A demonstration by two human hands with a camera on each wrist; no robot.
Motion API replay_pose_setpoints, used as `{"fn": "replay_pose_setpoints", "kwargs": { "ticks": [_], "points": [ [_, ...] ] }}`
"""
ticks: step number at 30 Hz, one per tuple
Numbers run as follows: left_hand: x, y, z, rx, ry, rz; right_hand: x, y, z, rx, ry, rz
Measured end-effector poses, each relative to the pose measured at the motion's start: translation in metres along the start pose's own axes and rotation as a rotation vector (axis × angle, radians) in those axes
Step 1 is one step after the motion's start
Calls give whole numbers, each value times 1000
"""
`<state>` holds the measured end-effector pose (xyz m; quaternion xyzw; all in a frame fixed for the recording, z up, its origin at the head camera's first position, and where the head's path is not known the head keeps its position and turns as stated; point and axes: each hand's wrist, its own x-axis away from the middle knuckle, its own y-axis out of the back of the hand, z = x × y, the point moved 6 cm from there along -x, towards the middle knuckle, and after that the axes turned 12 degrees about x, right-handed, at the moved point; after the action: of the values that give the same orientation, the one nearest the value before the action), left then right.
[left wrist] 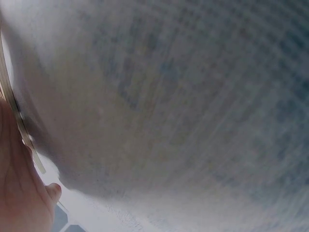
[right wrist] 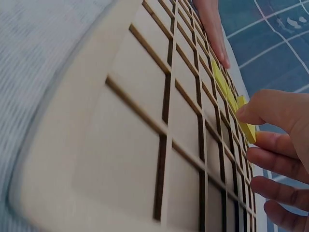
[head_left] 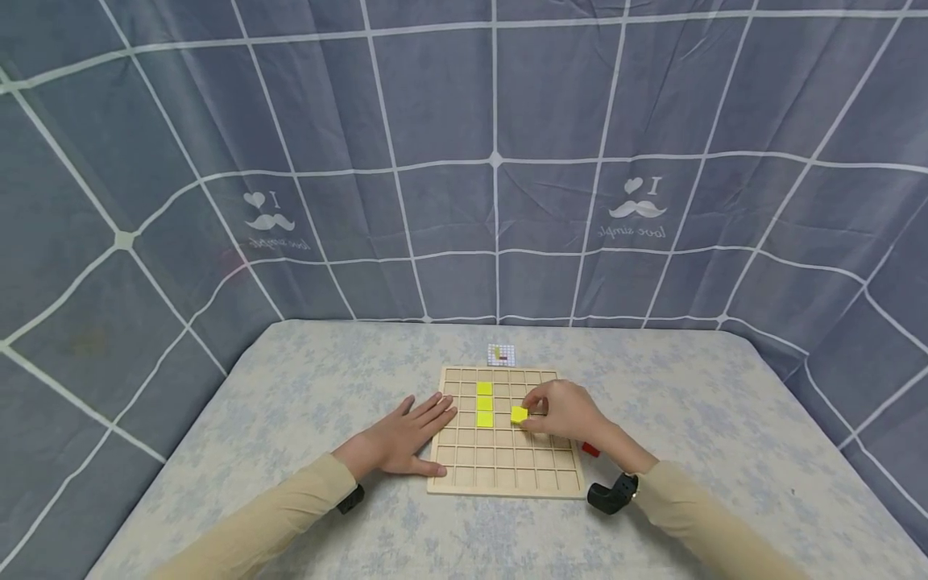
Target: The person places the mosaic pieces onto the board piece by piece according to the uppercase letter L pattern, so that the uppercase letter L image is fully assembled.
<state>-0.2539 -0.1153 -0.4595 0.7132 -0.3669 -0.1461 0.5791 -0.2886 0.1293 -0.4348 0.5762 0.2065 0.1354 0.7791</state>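
Note:
A wooden grid board [head_left: 464, 481] lies on the table, and three yellow square tiles [head_left: 484, 403] sit in one column of its cells. My right hand [head_left: 565, 412] pinches another yellow tile [head_left: 519, 414] between thumb and fingers, over the board to the right of that column. In the right wrist view this held tile [right wrist: 248, 128] is tilted, with the other fingers spread below it. My left hand [head_left: 408, 437] lies flat with fingers spread, its fingertips on the board's left edge. The left wrist view shows part of that hand [left wrist: 21, 193] beside the board's edge.
Behind the board lies a small card [head_left: 501, 355] printed with a coloured grid pattern. A red piece [head_left: 590, 449] lies at the board's right side, partly hidden by the right wrist. A patterned cloth covers the table [head_left: 348, 362]; a blue-grey checked curtain [head_left: 449, 209] hangs behind.

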Motion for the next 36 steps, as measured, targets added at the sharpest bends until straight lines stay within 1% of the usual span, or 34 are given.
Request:
{"fn": "replay_pose_setpoints", "kwargs": {
  "ticks": [4,9,14,20,26,32,36],
  "points": [
    [-1,1,0,-6,2,4,-4,-4,13,-17,32,-8],
    [-2,1,1,-10,5,3,-8,-6,31,-30,95,-19],
    [-3,-1,2,-4,10,5,-11,-11,43,-4,134,-8],
    [-4,-3,3,-8,8,7,-13,-16,49,42,161,2],
    [-2,-2,3,-9,23,14,-12,-16,54,42,169,4],
    [-1,-2,2,-9,21,10,-11,-17,56,65,166,6],
    [-1,-2,2,-8,27,12,-10,-17,57,60,169,11]
  ]
}}
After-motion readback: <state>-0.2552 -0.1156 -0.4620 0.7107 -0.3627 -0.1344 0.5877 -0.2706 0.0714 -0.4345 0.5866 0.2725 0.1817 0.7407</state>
